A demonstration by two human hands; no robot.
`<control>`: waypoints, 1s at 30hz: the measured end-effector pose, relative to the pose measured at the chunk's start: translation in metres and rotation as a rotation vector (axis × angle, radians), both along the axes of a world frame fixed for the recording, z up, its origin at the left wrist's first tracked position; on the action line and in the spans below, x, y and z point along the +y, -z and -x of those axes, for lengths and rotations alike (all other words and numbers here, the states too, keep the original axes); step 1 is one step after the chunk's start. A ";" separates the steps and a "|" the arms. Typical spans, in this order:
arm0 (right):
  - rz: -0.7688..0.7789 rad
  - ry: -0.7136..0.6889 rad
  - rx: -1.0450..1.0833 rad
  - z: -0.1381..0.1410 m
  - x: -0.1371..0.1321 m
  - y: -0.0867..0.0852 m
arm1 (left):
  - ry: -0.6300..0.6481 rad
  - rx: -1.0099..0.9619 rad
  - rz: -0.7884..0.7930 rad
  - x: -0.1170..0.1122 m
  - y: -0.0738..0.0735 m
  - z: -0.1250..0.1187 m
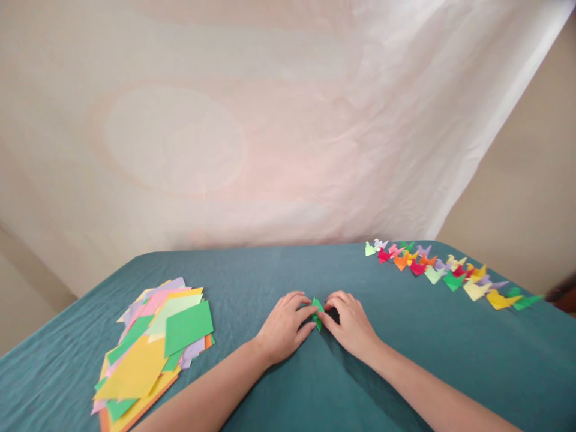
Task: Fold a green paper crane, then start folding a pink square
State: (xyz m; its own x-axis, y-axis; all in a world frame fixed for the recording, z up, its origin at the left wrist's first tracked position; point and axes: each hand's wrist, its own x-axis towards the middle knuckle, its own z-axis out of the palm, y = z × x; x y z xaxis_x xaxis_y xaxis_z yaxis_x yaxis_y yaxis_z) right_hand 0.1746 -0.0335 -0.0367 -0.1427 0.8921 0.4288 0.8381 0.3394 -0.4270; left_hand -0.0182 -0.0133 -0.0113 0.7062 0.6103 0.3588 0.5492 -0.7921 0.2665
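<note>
Leftward: loose sheets (135, 366) | rightward: paper birds (477, 291) | between: hands (283, 327) (351, 327) touching green paper (320, 305)

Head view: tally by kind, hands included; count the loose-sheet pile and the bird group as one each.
Hands: 2 (left hand, right hand)
Green folded paper at the fingers: 1
Sheet pile: 1
Paper bird group: 1
Total: 5

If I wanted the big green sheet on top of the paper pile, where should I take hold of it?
Probably pinch the green sheet lightly by its upper right corner, coming from the right, the side nearer the left hand. Nothing covers that corner, and it juts past the pale sheet beneath.
</note>
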 end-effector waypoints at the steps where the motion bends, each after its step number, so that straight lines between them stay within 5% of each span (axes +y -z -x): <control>1: 0.000 -0.017 0.006 0.000 0.001 0.001 | 0.006 0.000 0.004 0.000 0.000 0.000; 15: 0.071 -0.079 0.182 -0.003 0.004 0.002 | 0.068 -0.031 0.077 0.000 0.000 0.002; 30: 0.200 -0.160 0.515 0.003 -0.008 -0.007 | 0.081 -0.347 0.216 0.000 0.002 0.002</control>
State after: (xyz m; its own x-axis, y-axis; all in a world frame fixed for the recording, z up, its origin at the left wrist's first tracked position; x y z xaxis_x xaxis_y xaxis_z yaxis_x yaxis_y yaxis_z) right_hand 0.1712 -0.0413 -0.0297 -0.1001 0.9473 0.3042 0.4496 0.3158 -0.8355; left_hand -0.0207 -0.0134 -0.0136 0.6147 0.6451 0.4539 0.3361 -0.7348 0.5892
